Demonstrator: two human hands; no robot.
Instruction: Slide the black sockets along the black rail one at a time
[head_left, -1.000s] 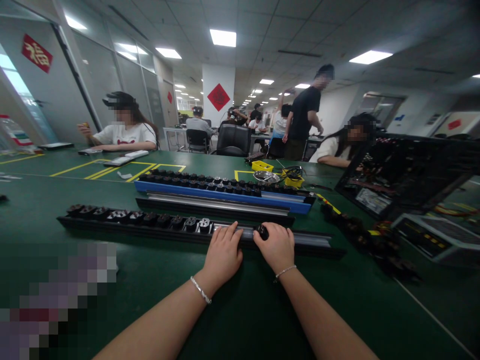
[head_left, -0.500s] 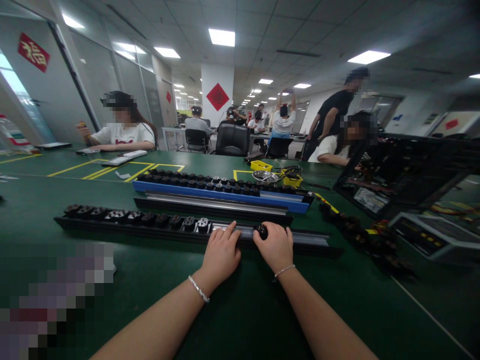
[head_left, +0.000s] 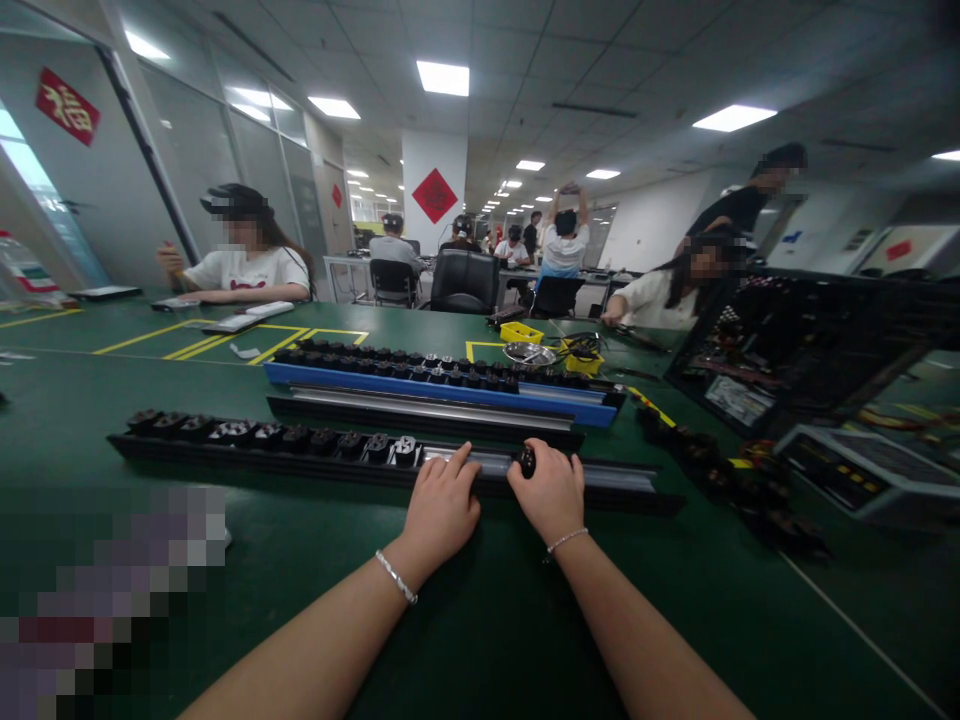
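Note:
A long black rail [head_left: 285, 462] with a silvery channel lies across the table in front of me. Along its left part sits a row of small black socket modules [head_left: 349, 445], with a pale-faced socket module [head_left: 406, 451] at the row's right end. My left hand [head_left: 444, 500] rests with fingers stretched out over the channel, just right of that pale one, holding nothing. Between thumb and fingers, my right hand [head_left: 551, 490] grips a black socket module [head_left: 527, 461] at the rail, right of my left hand. Whether it is seated in the channel I cannot tell.
Behind lie another black rail [head_left: 420, 408] and a blue rail [head_left: 450, 393] filled with modules. More black modules [head_left: 750, 490] are strewn at right, near a grey metal box [head_left: 862, 475] and an open computer case [head_left: 810, 350]. Yellow trays [head_left: 521, 332] stand farther back; people sit around.
My hands have hardly moved; the right one still grips the module, which has turned or shifted slightly. In the background, a standing person has moved right and a seated person has reached forward.

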